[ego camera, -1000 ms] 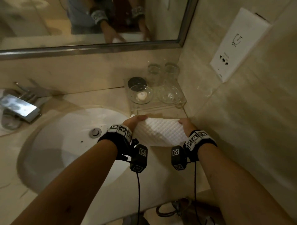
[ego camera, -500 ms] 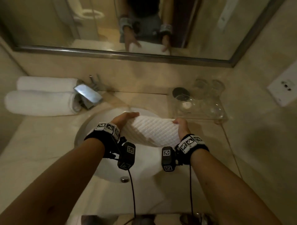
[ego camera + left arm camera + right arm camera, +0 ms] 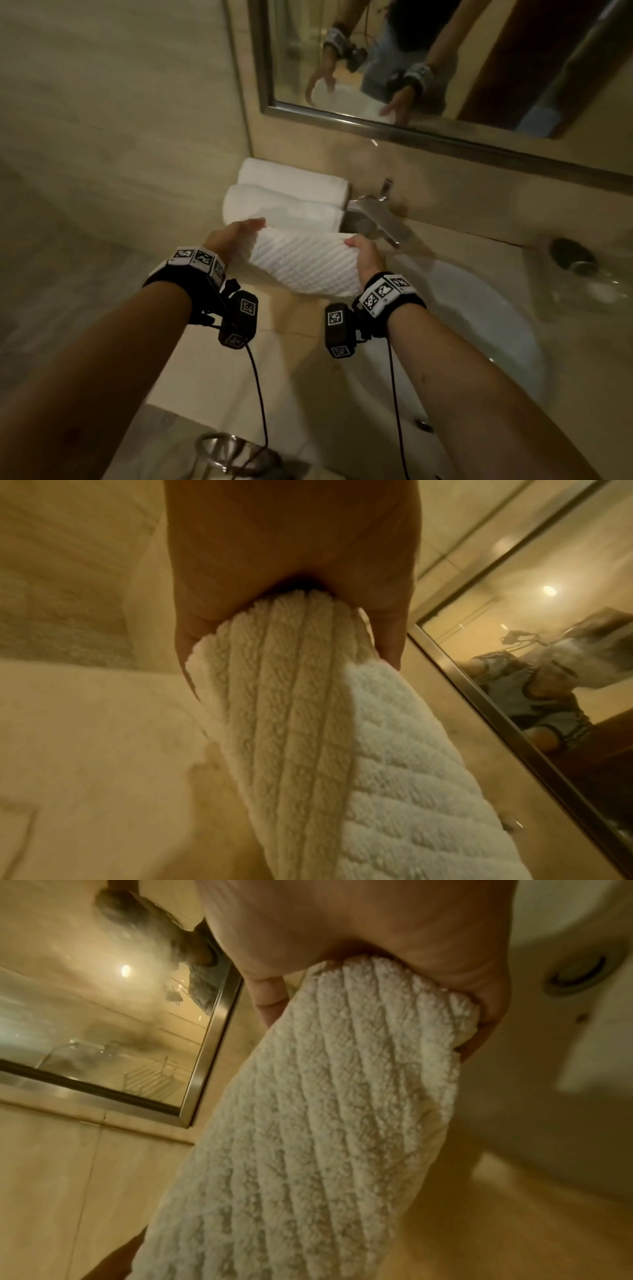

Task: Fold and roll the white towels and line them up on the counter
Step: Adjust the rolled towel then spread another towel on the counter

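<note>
I hold a rolled white ribbed towel (image 3: 305, 265) by its two ends, level, just above the counter (image 3: 294, 318) left of the sink. My left hand (image 3: 236, 236) cups the left end, thumb and fingers curled round it; the towel (image 3: 342, 750) fills the left wrist view. On the right end, my right hand (image 3: 364, 253) grips the towel (image 3: 308, 1123) the same way. Two smooth white rolled towels, the nearer one (image 3: 281, 209) and the farther one (image 3: 291, 181), lie side by side against the back wall, directly behind the held roll.
A chrome faucet (image 3: 373, 216) juts out right of the towels, close to my right hand. The white sink basin (image 3: 479, 325) lies to the right, with glassware (image 3: 582, 274) beyond it. A mirror (image 3: 411, 68) hangs above. A metal bin (image 3: 226, 448) stands below the counter edge.
Both hands carried the rolled towel leftward, from beside the glass tray, over the basin, to the counter's left side in front of the two rolled towels.
</note>
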Motion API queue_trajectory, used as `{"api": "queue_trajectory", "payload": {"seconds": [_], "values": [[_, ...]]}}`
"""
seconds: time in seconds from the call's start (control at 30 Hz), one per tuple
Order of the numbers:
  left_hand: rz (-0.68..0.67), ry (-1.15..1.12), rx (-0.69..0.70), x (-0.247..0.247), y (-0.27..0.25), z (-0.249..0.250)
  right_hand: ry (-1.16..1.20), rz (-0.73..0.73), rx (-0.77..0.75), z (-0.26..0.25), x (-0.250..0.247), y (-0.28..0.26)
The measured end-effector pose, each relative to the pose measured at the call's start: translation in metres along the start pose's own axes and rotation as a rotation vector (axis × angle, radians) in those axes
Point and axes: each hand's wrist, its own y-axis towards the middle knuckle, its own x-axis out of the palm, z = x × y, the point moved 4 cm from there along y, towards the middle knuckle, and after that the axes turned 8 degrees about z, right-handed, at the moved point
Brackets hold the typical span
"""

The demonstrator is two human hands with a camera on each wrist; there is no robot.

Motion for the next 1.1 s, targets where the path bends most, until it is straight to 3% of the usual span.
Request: {"api": "queue_trajectory", "payload": {"seconds": [0.13,0.33,0.63,0.77,0.9,1.1], "values": [[-0.055,-0.023,0.006,-0.029,0.014,0.02,0.071,-0.006,-0.061,-0.004,0.05,-0.014],[0.082,0.008,0.042,-0.03,0.046,0.024,0.139,0.041,-0.033,0.001,0.062,-0.011],[0.176,0.345,0.122,-0.038,0.067,0.014,0.009,0.141,-0.003,0.008,0.07,-0.006],[0.173,0.38,0.034,-0.035,0.065,0.021,-0.142,0.061,0.091,-0.003,0.067,-0.005],[0.165,0.362,-0.006,-0.033,0.067,0.019,-0.003,-0.022,0.161,0.032,0.069,0.057],[0.233,0.543,0.111,-0.037,0.068,0.018,0.061,-0.087,0.207,0.028,0.061,0.02]]}}
